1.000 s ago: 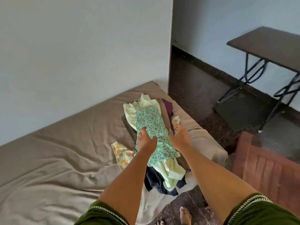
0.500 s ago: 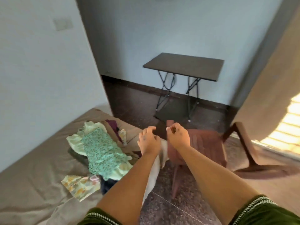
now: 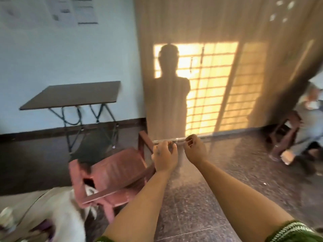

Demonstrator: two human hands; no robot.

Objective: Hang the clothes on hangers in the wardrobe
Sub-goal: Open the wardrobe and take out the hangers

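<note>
Both my hands are raised in front of me over the speckled floor, close together. My left hand (image 3: 164, 155) and my right hand (image 3: 194, 147) have their fingers curled and I see nothing in either. At the bottom left corner a blurred edge of the clothes pile (image 3: 8, 222) lies on the bed's pale sheet (image 3: 64, 215), well behind and left of my hands. No hanger and no wardrobe are in view.
A red-brown plastic chair (image 3: 115, 172) stands just left of my hands. A dark folding table (image 3: 73, 95) is against the blue wall. A sunlit curtain (image 3: 218, 75) hangs ahead. At the right edge a person (image 3: 311, 123) sits by another chair (image 3: 283, 137).
My view has swung right, from the bed and clothes pile to the curtain. My hands left the green patterned garment on the pile and now hold nothing.
</note>
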